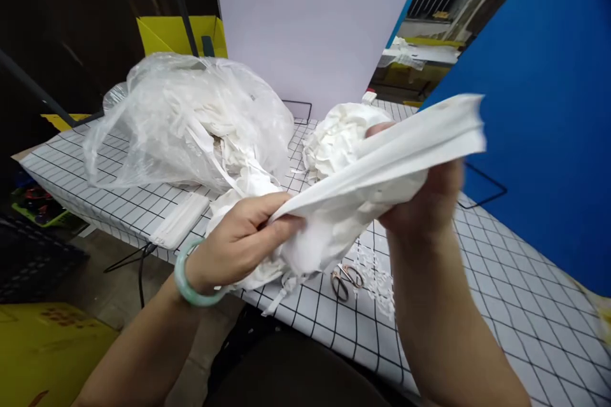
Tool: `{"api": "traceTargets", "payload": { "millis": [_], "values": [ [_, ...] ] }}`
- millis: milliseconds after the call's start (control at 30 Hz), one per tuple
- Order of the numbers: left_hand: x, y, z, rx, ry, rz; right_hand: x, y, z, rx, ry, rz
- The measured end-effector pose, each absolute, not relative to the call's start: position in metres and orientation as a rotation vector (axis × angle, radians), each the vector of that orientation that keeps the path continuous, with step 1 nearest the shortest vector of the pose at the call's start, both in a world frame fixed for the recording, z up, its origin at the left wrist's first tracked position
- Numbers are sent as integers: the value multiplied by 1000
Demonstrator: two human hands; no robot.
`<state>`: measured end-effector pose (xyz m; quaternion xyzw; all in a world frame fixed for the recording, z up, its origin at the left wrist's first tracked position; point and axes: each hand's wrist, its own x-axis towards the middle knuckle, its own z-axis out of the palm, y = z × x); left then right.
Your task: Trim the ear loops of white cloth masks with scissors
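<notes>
1. Both hands are up over the black-gridded white table, stretching a folded white fabric piece between them.
2. Left hand, pale green bangle on its wrist, pinches the near end; right hand is clenched on the fabric from behind, motion-blurred.
3. Looks like a straightening or folding step; the next move likely needs both pinches held firm, edges kept aligned.
4. Long axis runs lower left to upper right, the free end pointing up-right towards the blue panel.
5. Small scissors lie beneath; a clear plastic bag of white pieces sits left.
</notes>
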<state>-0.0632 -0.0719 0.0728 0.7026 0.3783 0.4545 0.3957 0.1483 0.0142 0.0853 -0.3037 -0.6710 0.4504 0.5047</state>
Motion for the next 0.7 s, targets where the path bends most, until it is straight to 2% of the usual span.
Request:
{"api": "traceTargets", "payload": {
  "millis": [100,267,333,500,600,700],
  "values": [
    [-74,-94,65,1482,956,1197,148,0,44,-906,-1462,1260],
    [-98,-70,47,1555,1374,1492,164,-43,-14,-1067,-1914,1399],
    [-93,-57,42,1716,1403,1428,177,-55,-37,-1242,-1993,1193],
    [-57,-40,56,1893,1109,1090,191,-70,-89,-1657,-2143,397],
    [-48,-29,68,1910,982,994,196,-85,-103,-1758,-2188,229],
    [-47,-16,66,1884,942,947,217,-105,-106,-1852,-2091,215]
  ]
}}
